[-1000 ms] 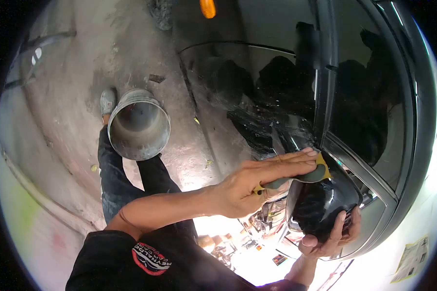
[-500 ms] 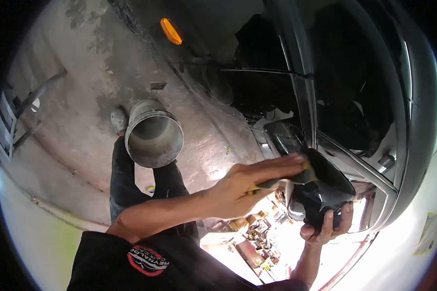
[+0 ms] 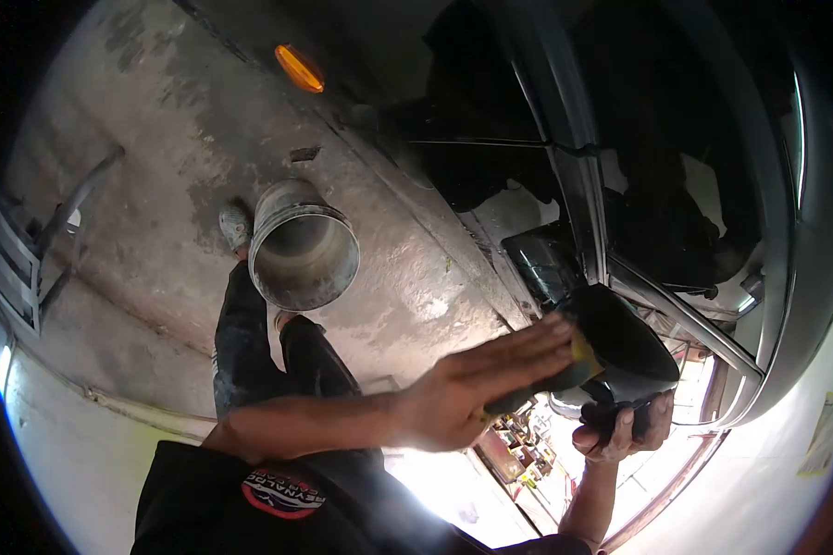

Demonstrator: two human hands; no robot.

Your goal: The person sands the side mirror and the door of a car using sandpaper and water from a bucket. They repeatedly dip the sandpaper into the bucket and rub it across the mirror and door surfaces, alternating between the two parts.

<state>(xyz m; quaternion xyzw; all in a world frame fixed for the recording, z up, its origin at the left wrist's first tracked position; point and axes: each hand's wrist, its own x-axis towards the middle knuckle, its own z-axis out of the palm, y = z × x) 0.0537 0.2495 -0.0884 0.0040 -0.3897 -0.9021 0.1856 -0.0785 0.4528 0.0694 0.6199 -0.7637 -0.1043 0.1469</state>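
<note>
Concrete floor (image 3: 157, 185), stained, bears bucket (image 3: 287, 199); left hand (image 3: 467, 388) presses sponge (image 3: 578, 359) on mirror (image 3: 631, 350).

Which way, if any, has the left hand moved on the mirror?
Yes. The left hand and sponge slid off the mirror's top, back toward its near edge, away from the window.

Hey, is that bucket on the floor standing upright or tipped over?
Upright. The bucket stands on the floor beside the person's shoe, with its round open mouth facing up toward the camera.
</note>
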